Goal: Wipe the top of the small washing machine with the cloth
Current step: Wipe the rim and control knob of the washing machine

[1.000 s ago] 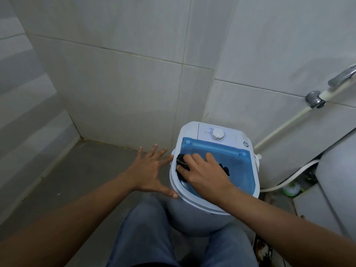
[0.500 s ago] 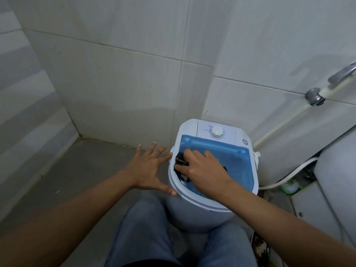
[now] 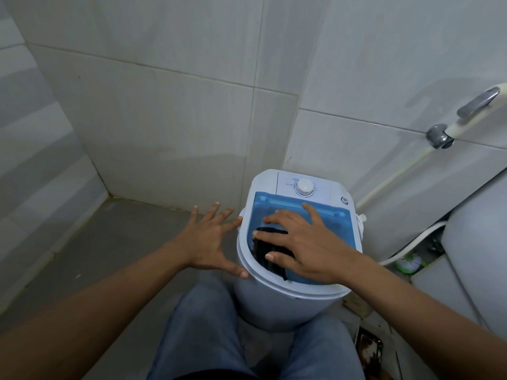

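Grey tiled walls [image 3: 164, 105] meet in a corner above a grey floor [image 3: 96, 256]. The white washer [image 3: 274, 305] stands in that corner, just in front of the person's jeans [image 3: 203, 338]. A pale hose [image 3: 411, 248] curves along the floor to its right. A blue lid [image 3: 337, 229] covers most of the washer's top.

The right hand [image 3: 304, 242] lies flat on the lid, fingers straight and spread, pressing down on the cloth. The left hand [image 3: 208, 242] is beside the washer's left side, fingers fanned wide and holding nothing. Its thumb tip is at the rim, though contact is unclear.

The black cloth [image 3: 267, 244] lies on the lid's near-left part, partly under the right fingers. A white dial [image 3: 304, 187] sits on the panel behind the lid.
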Available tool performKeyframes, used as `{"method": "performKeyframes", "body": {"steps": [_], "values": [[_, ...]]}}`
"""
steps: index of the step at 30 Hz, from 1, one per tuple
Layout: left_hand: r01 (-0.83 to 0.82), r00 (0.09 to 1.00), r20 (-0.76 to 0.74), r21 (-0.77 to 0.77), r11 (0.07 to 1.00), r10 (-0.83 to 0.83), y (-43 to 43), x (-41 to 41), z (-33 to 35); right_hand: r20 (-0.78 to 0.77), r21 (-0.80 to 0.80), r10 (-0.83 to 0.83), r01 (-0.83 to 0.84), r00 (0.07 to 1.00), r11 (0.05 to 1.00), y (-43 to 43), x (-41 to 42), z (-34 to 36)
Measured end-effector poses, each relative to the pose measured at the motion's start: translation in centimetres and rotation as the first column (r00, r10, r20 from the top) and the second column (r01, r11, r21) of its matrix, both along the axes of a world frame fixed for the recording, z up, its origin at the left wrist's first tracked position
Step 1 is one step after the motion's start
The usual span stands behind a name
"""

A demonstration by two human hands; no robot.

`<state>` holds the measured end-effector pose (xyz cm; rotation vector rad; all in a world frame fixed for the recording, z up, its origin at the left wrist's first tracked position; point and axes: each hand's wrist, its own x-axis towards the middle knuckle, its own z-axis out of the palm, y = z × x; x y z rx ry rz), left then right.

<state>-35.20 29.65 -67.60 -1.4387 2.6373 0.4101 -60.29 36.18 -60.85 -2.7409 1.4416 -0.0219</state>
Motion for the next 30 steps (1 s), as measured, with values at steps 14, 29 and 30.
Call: {"method": "performKeyframes", "body": {"steps": [14,29,30], "values": [[-0.001,1.0,-0.025,0.004,1.0,0.001,-0.1,0.1,-0.4,-0.063,-0.159,-0.181,0.169,0.982,0.973,-1.9,3.7,-4.3],[-0.002,1.0,0.003,0.01,1.0,0.002,0.0,-0.1,-0.2,0.0,0.078,0.09,-0.09,0.996,0.993,-0.6,-0.2,-1.6],[-0.001,1.0,0.002,0.011,1.0,0.001,0.0,-0.1,-0.2,-0.003,0.072,0.08,-0.079,0.997,0.994,-0.7,0.0,-1.6]]}}
